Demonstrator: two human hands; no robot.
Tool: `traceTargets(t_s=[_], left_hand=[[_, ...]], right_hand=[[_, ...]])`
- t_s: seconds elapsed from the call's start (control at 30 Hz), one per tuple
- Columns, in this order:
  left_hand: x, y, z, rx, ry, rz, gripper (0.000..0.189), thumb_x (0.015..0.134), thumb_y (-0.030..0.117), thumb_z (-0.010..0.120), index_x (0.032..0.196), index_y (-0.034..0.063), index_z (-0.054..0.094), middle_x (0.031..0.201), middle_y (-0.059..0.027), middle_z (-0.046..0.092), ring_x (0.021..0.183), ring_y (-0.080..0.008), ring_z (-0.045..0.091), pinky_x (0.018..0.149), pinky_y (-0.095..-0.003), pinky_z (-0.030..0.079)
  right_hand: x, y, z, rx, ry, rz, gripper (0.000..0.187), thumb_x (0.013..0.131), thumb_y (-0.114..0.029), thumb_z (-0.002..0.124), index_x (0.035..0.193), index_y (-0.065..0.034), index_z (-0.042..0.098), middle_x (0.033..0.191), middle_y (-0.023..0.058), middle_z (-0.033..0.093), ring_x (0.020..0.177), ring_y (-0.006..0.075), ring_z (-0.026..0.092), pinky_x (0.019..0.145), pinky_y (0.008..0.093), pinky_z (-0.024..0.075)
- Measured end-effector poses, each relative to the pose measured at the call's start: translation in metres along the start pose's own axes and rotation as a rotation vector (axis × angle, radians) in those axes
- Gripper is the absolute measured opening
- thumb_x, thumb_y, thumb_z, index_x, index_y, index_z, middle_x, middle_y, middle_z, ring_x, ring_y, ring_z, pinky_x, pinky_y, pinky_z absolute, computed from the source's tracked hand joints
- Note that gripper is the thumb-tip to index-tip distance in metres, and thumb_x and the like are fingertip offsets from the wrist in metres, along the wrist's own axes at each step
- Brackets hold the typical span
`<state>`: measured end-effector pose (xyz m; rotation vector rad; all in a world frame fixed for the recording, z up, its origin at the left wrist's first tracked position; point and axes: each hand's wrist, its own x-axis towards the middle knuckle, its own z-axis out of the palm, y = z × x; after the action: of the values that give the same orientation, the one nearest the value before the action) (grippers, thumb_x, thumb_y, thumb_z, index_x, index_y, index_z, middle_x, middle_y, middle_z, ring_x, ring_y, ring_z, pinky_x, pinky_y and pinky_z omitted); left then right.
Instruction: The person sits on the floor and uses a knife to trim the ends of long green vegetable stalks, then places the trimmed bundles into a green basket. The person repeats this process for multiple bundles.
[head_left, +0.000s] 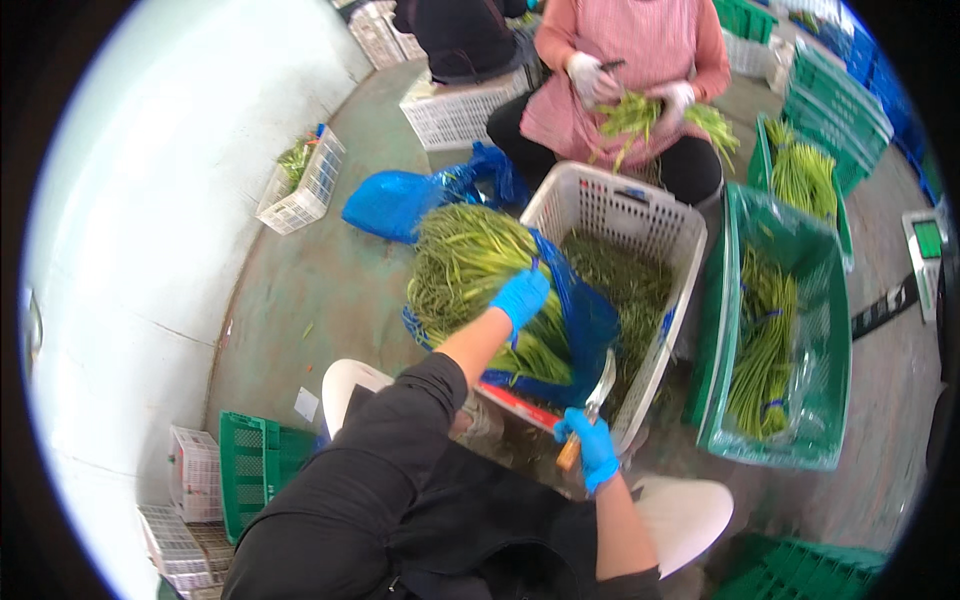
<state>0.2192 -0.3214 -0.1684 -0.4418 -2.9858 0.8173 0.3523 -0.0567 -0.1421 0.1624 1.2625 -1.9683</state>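
My left hand (520, 300), in a blue glove, is curled over a large heap of long green stalks (472, 259) that look like garlic scapes. Its fingertips are hidden, beside a purple band (535, 264). The heap lies on blue plastic sheeting (581, 307) across the left side of a white perforated crate (679, 289). Dark green trimmings (637, 292) fill the crate's bottom. In my right hand (592, 446), also gloved in blue, is a knife with a curved blade (602, 386) and a wooden handle (569, 453); it points up over the crate's near side.
Banded green stalks (765, 352) lie in a plastic-lined green crate (814, 435) on the right. Opposite sits a person in a pink apron (630, 45), holding stalks. A blue bag (394, 202), a small white crate (307, 195) and a scale (926, 240) stand around.
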Motion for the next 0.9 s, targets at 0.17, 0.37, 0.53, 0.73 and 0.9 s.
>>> traceTargets(t_s=[0.17,0.37,0.53,0.73,0.9], left_hand=[[0.008,0.024,-0.039,0.005,-0.187,0.186,0.040,0.064,0.023,0.062,0.098,0.0039,0.055,0.093,-0.0098,0.057,0.092,-0.0276,0.054,0.085,-0.0350,0.039],[-0.005,0.040,-0.083,-0.864,-0.941,-0.056,0.093,0.057,0.040,0.071,0.124,-0.0063,0.028,0.118,-0.0222,0.047,0.102,-0.0304,0.052,0.079,-0.0408,0.045],[-0.041,0.060,-0.081,-1.800,-0.730,-0.476,0.095,0.060,0.033,0.074,0.129,-0.0051,0.021,0.116,-0.0232,0.047,0.093,-0.0264,0.056,0.070,-0.0381,0.049],[-0.110,0.060,-0.096,-2.612,-1.178,-0.590,0.040,0.081,0.033,0.056,0.109,0.0039,0.054,0.101,-0.0125,0.060,0.083,-0.0205,0.061,0.073,-0.0348,0.051],[-0.159,0.066,-0.097,-2.791,-1.121,-0.559,0.043,0.081,0.027,0.051,0.118,0.0048,0.048,0.105,-0.0121,0.058,0.090,-0.0213,0.059,0.080,-0.0353,0.048]], right_hand=[[0.010,-0.005,-0.012,0.130,0.200,-0.055,0.016,0.076,-0.018,0.062,0.077,-0.0029,0.056,0.070,0.0092,0.059,0.063,0.0176,0.056,0.064,0.0303,0.0467],[0.019,0.007,-0.024,0.307,0.127,0.191,0.034,0.080,-0.031,0.060,0.100,-0.0043,0.056,0.096,0.0103,0.059,0.087,0.0228,0.057,0.076,0.0383,0.0470],[0.020,0.024,-0.011,0.472,-0.035,0.156,0.043,0.088,-0.030,0.048,0.124,-0.0071,0.040,0.122,0.0079,0.048,0.111,0.0233,0.046,0.093,0.0389,0.0375],[0.004,0.026,0.007,0.313,-0.091,0.167,0.040,0.086,-0.020,0.052,0.124,-0.0096,0.042,0.117,0.0078,0.050,0.104,0.0216,0.052,0.085,0.0360,0.0450],[-0.017,0.033,0.022,0.274,-0.143,0.143,0.038,0.084,-0.013,0.054,0.120,-0.0050,0.045,0.107,0.0053,0.055,0.094,0.0166,0.054,0.080,0.0313,0.0463]])
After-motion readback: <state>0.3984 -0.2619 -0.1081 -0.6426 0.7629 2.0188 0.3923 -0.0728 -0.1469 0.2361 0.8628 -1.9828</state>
